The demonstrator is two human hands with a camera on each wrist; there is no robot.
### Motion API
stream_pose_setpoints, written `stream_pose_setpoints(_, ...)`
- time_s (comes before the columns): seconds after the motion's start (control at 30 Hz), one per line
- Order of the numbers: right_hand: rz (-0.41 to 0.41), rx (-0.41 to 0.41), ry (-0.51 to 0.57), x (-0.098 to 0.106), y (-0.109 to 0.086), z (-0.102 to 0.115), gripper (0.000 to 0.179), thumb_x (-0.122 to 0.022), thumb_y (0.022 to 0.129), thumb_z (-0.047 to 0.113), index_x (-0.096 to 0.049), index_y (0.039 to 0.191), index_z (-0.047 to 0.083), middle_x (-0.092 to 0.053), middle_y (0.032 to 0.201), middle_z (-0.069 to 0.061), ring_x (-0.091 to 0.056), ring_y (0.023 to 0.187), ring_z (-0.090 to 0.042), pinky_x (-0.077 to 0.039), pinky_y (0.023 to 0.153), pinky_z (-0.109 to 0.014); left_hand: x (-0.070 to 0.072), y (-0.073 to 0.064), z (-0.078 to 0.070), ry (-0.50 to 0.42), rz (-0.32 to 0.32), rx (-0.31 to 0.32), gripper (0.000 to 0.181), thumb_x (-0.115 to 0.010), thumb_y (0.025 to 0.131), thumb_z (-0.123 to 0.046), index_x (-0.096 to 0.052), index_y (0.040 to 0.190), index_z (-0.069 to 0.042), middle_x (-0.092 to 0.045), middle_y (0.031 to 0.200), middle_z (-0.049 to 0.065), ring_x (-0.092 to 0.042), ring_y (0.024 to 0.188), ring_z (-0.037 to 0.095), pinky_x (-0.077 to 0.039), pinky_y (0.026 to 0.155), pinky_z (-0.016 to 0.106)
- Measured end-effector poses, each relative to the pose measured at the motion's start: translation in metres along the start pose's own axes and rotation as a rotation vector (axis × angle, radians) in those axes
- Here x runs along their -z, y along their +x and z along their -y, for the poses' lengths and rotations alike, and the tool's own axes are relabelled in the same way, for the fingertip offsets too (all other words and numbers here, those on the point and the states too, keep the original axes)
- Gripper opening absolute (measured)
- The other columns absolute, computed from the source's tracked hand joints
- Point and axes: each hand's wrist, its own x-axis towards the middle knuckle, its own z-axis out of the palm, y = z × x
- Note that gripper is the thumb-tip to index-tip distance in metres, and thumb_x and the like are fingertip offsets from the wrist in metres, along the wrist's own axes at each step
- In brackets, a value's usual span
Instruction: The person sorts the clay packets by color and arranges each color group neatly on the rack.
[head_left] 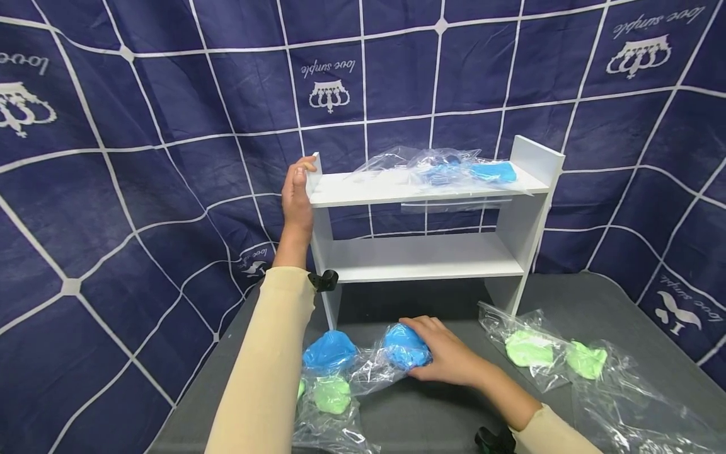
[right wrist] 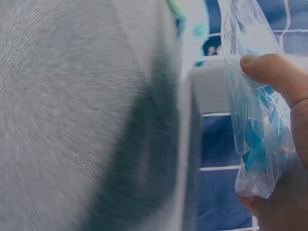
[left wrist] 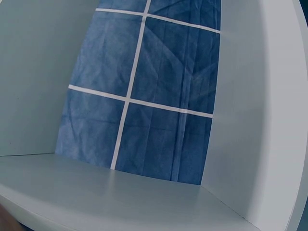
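My left hand (head_left: pixel 299 195) grips the top of the left side panel of a white two-tier shelf (head_left: pixel 425 255). Down on the grey surface, my right hand (head_left: pixel 445 353) holds a blue lump in a clear plastic bag (head_left: pixel 406 347); what the lump is cannot be told. In the right wrist view, the thumb and fingers (right wrist: pixel 272 72) curl round the bagged blue lump (right wrist: pixel 260 130). Left of it lie another bagged blue lump (head_left: pixel 330 350) and a bagged light green lump (head_left: pixel 332 395). The left wrist view shows the shelf's panels (left wrist: pixel 240 106), with barely any of the hand.
On the upper board lie clear bags with a blue item (head_left: pixel 493 171). Bagged green lumps (head_left: pixel 529 348) and loose clear plastic (head_left: pixel 641 403) lie at the right on the grey surface (head_left: pixel 420 422). A dark blue checked cloth (head_left: pixel 170 126) hangs behind and on both sides.
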Motion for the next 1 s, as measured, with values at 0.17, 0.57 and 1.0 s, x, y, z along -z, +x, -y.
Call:
stream_pose_setpoints(0.17, -0.045, 0.031, -0.021, 0.021, -0.002, 0.009, 0.091, -0.086, 0.069, 0.036, -0.044, 0.149, 0.019, -0.056, 0.134, 0.004, -0.050, 0.121, -0.014, -0.051, 0.096, -0.043, 0.003, 0.001, -0.001, -0.007, -0.007, 0.006, 0.058, -0.038, 0.096, -0.041, -0.049, 0.106, 0.014, -0.059, 0.136, 0.020, -0.050, 0.135, 0.017, -0.032, 0.114, 0.027)
stream_pose_setpoints(0.57, -0.109, 0.068, -0.077, 0.076, -0.003, 0.032, 0.093, -0.086, 0.069, 0.036, -0.042, 0.150, 0.025, -0.053, 0.137, 0.007, -0.048, 0.122, -0.012, -0.052, 0.092, -0.042, 0.002, -0.003, -0.002, -0.024, -0.010, 0.037, 0.039, -0.036, 0.097, -0.032, -0.054, 0.099, 0.003, -0.058, 0.138, 0.022, -0.047, 0.140, 0.024, -0.030, 0.116, 0.028)
stream_pose_setpoints(1.0, -0.180, 0.167, -0.131, 0.145, 0.010, 0.065, 0.094, -0.088, 0.069, 0.038, -0.043, 0.150, 0.020, -0.052, 0.141, 0.002, -0.048, 0.125, -0.016, -0.050, 0.095, -0.046, -0.002, -0.001, -0.002, -0.025, -0.006, 0.003, 0.049, -0.037, 0.097, -0.035, -0.049, 0.105, 0.013, -0.058, 0.136, 0.023, -0.049, 0.137, 0.022, -0.031, 0.116, 0.027)
